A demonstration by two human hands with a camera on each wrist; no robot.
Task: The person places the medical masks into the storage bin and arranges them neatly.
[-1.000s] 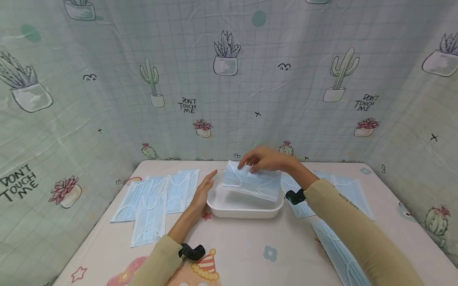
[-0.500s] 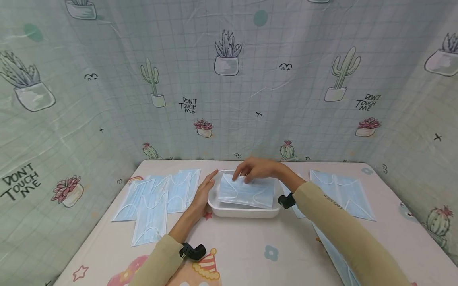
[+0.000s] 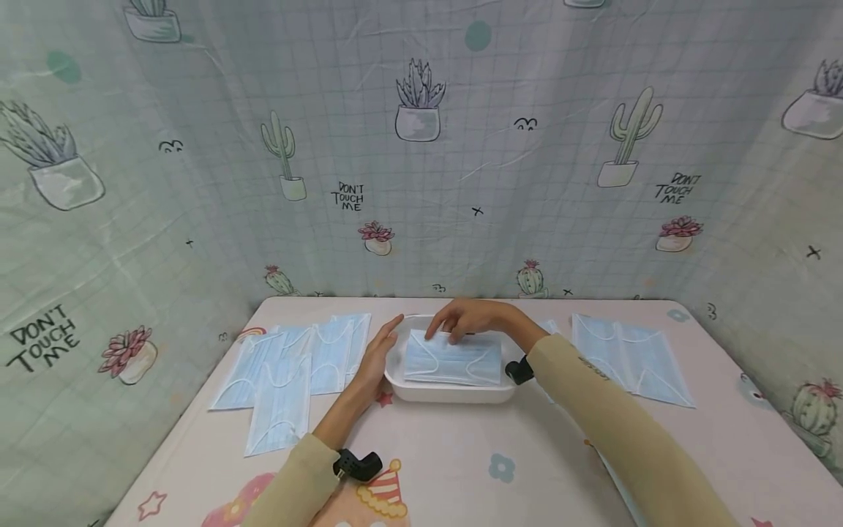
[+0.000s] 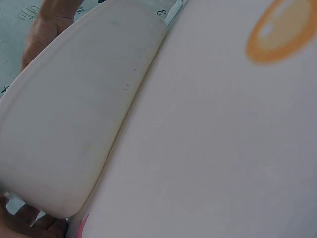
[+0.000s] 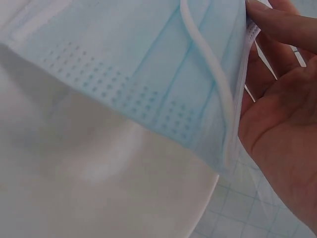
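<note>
Mask (image 3: 454, 364) sits in the white tray (image 3: 454, 394), far edge pinched by fingers of the right hand (image 3: 470, 317); left hand (image 3: 374, 360) braces the left end, finger curl unclear. Best seated flat, ear loops (image 5: 209, 54) tucked inside. Other masks (image 3: 279, 399) lie to 2 sides on the tabletop (image 3: 454, 446).

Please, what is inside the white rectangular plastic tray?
At least one light-blue pleated fabric face mask, held by the right hand. It covers part of the tray; anything beneath cannot be seen.
</note>
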